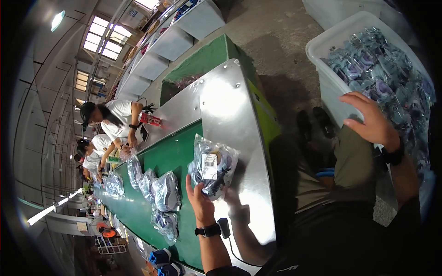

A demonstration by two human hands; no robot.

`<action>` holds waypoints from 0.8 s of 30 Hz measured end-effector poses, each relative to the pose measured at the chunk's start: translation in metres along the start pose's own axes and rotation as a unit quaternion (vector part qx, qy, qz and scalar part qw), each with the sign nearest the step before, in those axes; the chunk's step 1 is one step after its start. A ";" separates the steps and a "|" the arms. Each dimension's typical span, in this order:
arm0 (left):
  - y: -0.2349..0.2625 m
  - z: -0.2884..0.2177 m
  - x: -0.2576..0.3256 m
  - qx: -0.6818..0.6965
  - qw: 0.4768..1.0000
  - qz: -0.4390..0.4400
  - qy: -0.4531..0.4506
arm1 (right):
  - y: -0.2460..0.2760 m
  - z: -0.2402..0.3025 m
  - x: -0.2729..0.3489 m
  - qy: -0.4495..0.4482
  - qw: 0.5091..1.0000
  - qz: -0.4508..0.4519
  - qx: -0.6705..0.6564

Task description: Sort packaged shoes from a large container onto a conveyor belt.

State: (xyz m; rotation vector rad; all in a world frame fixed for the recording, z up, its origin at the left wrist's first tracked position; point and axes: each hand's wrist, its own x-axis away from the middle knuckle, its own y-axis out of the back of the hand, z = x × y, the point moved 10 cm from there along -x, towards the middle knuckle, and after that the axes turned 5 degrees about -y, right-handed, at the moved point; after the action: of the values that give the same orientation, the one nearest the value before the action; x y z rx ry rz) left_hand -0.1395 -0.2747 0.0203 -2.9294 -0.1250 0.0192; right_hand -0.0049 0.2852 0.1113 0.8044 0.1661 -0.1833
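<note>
My left hand (201,203), with a dark band on its wrist, grips the near edge of a clear plastic bag of shoes (224,166). A white label with a barcode shows on this bag, over the end of the green conveyor belt (188,146) and its metal edge. Nothing is in my right hand (369,120); its fingers are apart beside the rim of a white plastic bin (317,48). Many bagged shoes (368,69) in pale blue and purple fill that bin. More bagged shoes (165,192) lie on the belt to the left of my left hand.
Co-workers in white shirts (120,112) stand along the belt's far side, one handling a plastic bag. A red can (151,120) is on the metal edge. Behind stand a green bin (202,57) and several white bins (172,42). Blue shoes (159,256) sit at the lower left.
</note>
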 end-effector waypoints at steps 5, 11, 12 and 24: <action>-0.120 -0.005 0.013 0.113 0.986 0.105 0.065 | -0.013 0.039 -0.019 0.051 0.999 0.010 -0.003; -0.219 0.065 0.071 0.087 0.944 0.146 0.283 | -0.016 0.093 -0.017 0.239 0.969 -0.012 0.057; -0.239 0.077 0.089 0.105 0.918 0.191 0.331 | -0.015 0.095 -0.010 0.268 0.961 -0.018 0.058; -0.314 0.116 0.127 0.144 0.854 0.397 0.303 | 0.109 -0.048 0.025 -0.026 0.991 -0.120 0.057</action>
State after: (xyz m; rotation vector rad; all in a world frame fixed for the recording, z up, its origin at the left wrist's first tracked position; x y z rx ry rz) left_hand -0.0411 0.0659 -0.0283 -2.3307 1.0685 -0.6770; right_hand 0.0400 0.3914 0.1497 0.8917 0.2044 -0.4435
